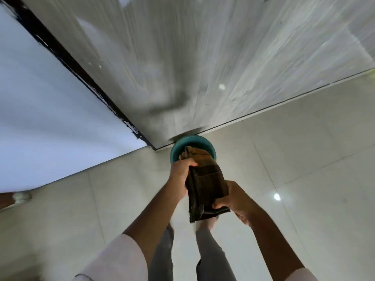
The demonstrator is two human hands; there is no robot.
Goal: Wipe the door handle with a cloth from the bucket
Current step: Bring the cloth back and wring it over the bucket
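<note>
Nearest, the right hand pinches the lower edge of the dark cloth while the left hand grips its upper side, likely folding it into a pad. Beyond, the teal bucket sits against the door; its contents are hidden. No handle shows.

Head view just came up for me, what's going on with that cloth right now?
A person stands looking down at a teal bucket on the tiled floor, at the foot of a grey door. Both hands hold a dark brown cloth above the bucket: the left hand grips its upper edge, the right hand its lower corner. The cloth looks folded and is clear of the bucket. No door handle is in view, so wiping has not begun.
</note>
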